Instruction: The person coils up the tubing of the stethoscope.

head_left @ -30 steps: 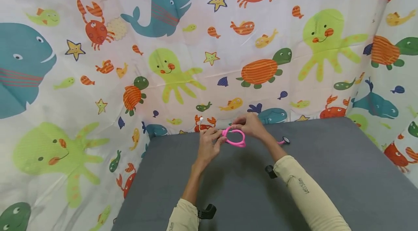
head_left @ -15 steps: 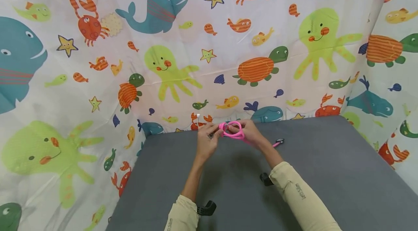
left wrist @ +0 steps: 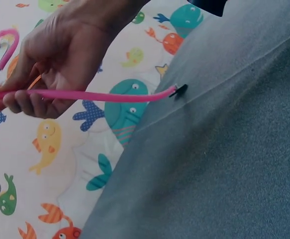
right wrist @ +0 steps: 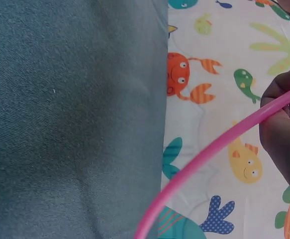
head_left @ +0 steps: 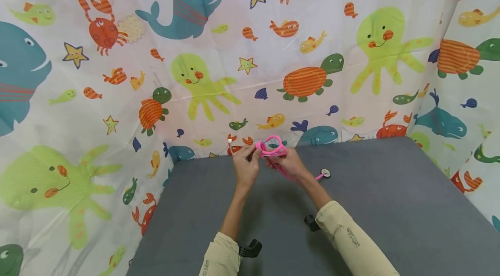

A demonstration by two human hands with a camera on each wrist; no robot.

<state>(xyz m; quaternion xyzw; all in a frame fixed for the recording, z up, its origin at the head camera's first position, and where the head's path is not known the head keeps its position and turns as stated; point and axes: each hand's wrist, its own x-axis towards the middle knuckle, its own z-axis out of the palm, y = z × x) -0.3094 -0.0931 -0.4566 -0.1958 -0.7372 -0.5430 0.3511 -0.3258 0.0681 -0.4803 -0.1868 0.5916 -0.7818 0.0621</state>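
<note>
Both hands hold a pink stethoscope [head_left: 276, 137] in front of the back wall. My left hand [head_left: 245, 169] grips its bundled end, with a white ear tip [head_left: 230, 141] standing up beside the fingers. Just right and a little below the loop, my right hand [head_left: 291, 165] has its fingers curled round the pink tubing. In the left wrist view, the right hand [left wrist: 67, 59] grips the tubing [left wrist: 110, 97], which runs to the chestpiece [left wrist: 180, 90] by the table. The right wrist view shows tubing [right wrist: 199, 162] leading from a hand [right wrist: 279, 129]. The left fingertips are partly hidden by the loop.
A grey table [head_left: 375, 206] spreads below the hands. A white curtain [head_left: 242, 20] printed with sea animals hangs behind it and along both sides. Black devices [head_left: 251, 248] are strapped near both beige sleeves [head_left: 355, 237].
The right hand has gone from the loop's upper right, behind it, to below it, now gripping tubing. The loop has tipped upward. The chestpiece has shifted left and turned its pale face into view.
</note>
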